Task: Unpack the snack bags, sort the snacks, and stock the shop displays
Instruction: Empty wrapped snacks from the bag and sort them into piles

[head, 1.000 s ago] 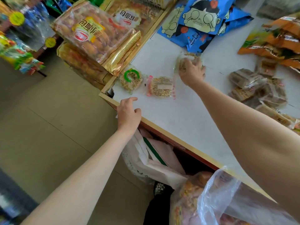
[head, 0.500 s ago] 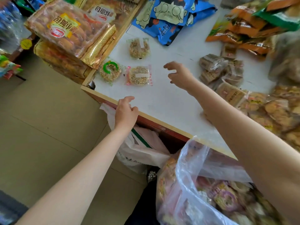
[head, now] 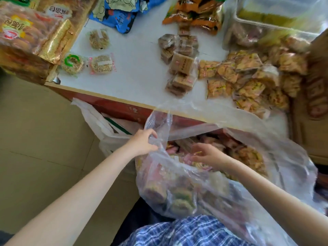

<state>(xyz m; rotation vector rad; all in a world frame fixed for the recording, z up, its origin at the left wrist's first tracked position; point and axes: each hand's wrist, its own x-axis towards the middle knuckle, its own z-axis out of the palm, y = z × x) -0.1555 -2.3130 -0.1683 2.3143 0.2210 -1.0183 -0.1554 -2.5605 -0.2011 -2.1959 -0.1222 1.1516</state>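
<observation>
A large clear plastic bag (head: 204, 189) full of mixed wrapped snacks hangs below the white table's front edge (head: 110, 95). My left hand (head: 142, 143) grips the bag's rim and holds it apart. My right hand (head: 207, 154) is inside the mouth of the bag, fingers bent over the snacks; whether it holds one is unclear through the plastic. On the table lie three round nut snacks: one green-labelled (head: 73, 63), one pink-edged (head: 102, 64), one behind them (head: 99, 39). To their right lie a heap of brown square packs (head: 180, 68) and a heap of yellow packs (head: 248, 80).
Big bread bags (head: 26, 32) are stacked at the table's left end. Blue snack bags (head: 117, 14) and orange ones (head: 195, 15) lie at the back, a clear tub (head: 276, 20) at the back right. A white plastic bag (head: 99, 125) hangs under the table. A cardboard box (head: 310, 107) stands at the right.
My right hand left the third round snack on the table and dropped into the clear bag. My left hand came off the table edge and took the bag's rim. The view tilted down.
</observation>
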